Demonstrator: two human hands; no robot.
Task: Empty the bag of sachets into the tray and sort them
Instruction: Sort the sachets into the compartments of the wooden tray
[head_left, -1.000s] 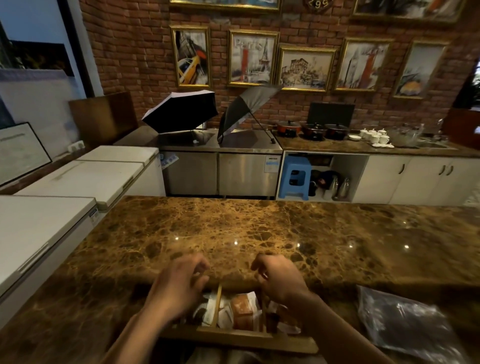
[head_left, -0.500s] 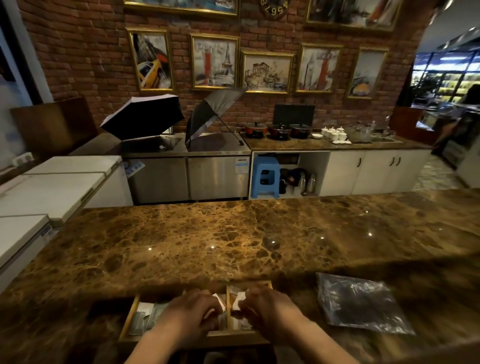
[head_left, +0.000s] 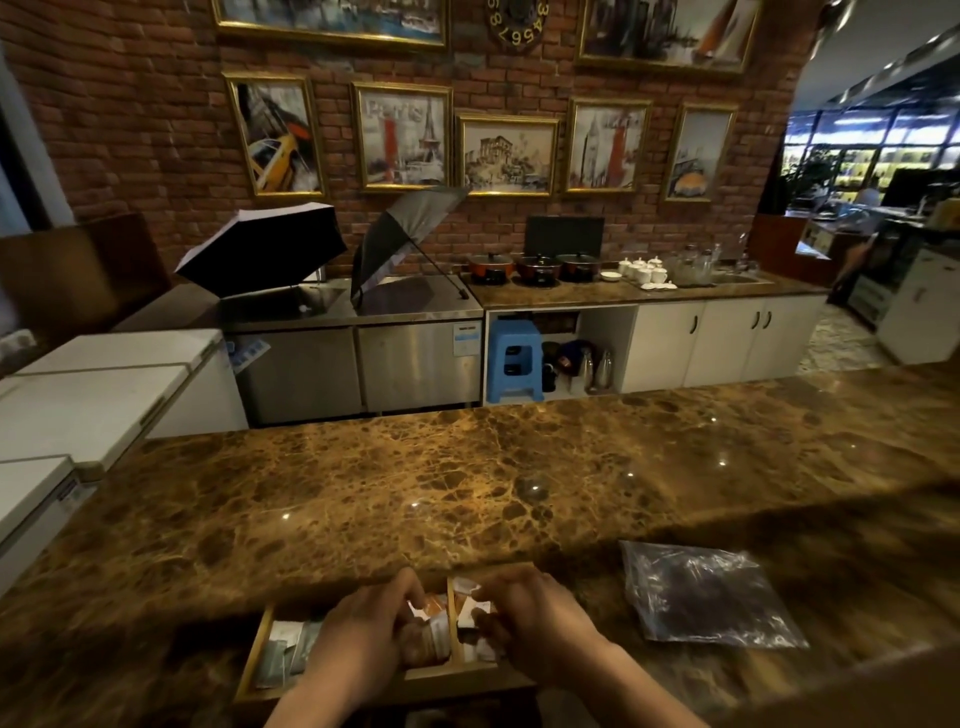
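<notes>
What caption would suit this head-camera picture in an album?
Both hands, left hand and right hand, sort sachets in a wooden tray; empty plastic bag beside.

A single head-worn wide-angle view looks forward and only slightly down across the brown marble table (head_left: 467, 493). The table's near edge falls at the bottom of the frame, where the left hand (head_left: 363, 634) and right hand (head_left: 535, 618) appear close to the lens over the wooden tray (head_left: 260, 654). The table's far edge crosses mid-frame; past it, well away, the brick wall (head_left: 130, 130) faces the camera. Straight lines bow towards the frame's sides. No second view shares the scene.
</notes>
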